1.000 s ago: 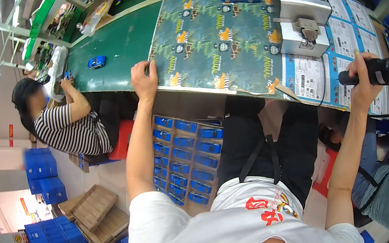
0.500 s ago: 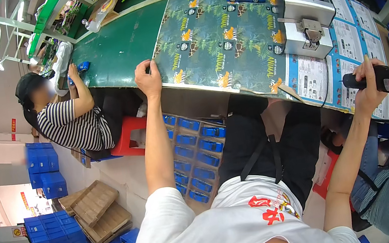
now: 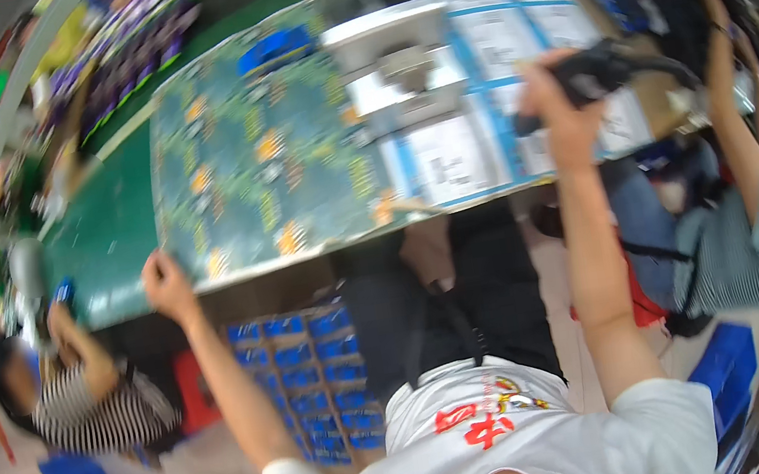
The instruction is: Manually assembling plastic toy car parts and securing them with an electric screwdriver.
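Observation:
My right hand (image 3: pixel 563 116) grips a black corded electric screwdriver (image 3: pixel 589 76), held over the printed sheets at the right of the table. My left hand (image 3: pixel 168 286) rests at the near edge of the table, its fingers curled in and nothing seen in them. Between and beyond the hands lies a mat with a jungle print (image 3: pixel 243 174). A blue toy car (image 3: pixel 275 49) sits at the mat's far side. Just right of it stands a white and silver machine (image 3: pixel 406 86). Motion smears the picture.
Printed sheets (image 3: pixel 457 162) cover the table right of the machine. A co-worker in stripes (image 3: pixel 91 408) sits at the left, another person (image 3: pixel 743 241) at the right. Below the table are cartons with several blue cars (image 3: pixel 307 375). Blue crates (image 3: pixel 728 371) stand lower right.
My view has swung to the right, so the table and machine sit further left in it. The electric screwdriver stays in my right hand; my left hand stays by the table edge.

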`<state>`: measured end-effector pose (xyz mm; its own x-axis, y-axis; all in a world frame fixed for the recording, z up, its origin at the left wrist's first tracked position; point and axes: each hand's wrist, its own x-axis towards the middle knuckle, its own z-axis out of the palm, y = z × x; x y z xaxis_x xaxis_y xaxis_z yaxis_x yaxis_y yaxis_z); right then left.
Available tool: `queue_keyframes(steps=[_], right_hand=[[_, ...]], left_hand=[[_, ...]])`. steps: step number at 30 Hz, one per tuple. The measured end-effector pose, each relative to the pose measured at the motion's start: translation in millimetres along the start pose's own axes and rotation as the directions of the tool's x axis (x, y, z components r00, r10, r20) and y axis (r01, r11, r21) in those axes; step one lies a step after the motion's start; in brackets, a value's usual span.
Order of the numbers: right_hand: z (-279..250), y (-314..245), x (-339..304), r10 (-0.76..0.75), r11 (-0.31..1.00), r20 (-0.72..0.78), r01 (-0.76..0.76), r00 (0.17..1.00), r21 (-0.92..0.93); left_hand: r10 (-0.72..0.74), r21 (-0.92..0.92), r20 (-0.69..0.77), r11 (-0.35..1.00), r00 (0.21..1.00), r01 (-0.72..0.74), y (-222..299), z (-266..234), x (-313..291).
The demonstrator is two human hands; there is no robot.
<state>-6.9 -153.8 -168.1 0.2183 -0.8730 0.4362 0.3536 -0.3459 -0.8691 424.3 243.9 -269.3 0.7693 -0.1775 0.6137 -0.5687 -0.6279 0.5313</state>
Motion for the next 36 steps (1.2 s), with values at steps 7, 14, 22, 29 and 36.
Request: queue_keyframes(steps=[7,14,22,29,36], right_hand=[[5.6,3.0,1.0,-0.061,0.991,0.011,0.062,0.998,-0.119],[5.9,21.9,-11.2,-0.074,0.981,0.033,0.079,0.997,-0.178],[-4.1,56.1,-22.7,0.029,0.970,-0.028,-0.034,0.999,-0.239],[1.3,47.5,-23.5,-0.004,0.985,-0.107,-0.014,0.994,-0.169],[0.9,53.8,-26.9,-0.091,0.988,-0.083,0.080,0.992,-0.131]], left_hand=[[0.092,-0.076,0.001,0.993,0.996,-0.092,2.1,12.1,-2.1],[0.064,-0.067,-0.029,0.996,0.998,-0.065,2.3,2.6,-1.6],[0.147,-0.036,-0.034,0.988,0.989,-0.148,13.1,6.8,-2.8],[0.141,0.232,0.100,0.959,0.985,-0.161,45.1,17.3,1.7],[0.589,-0.301,0.106,0.787,0.801,-0.538,220.6,136.4,64.7]])
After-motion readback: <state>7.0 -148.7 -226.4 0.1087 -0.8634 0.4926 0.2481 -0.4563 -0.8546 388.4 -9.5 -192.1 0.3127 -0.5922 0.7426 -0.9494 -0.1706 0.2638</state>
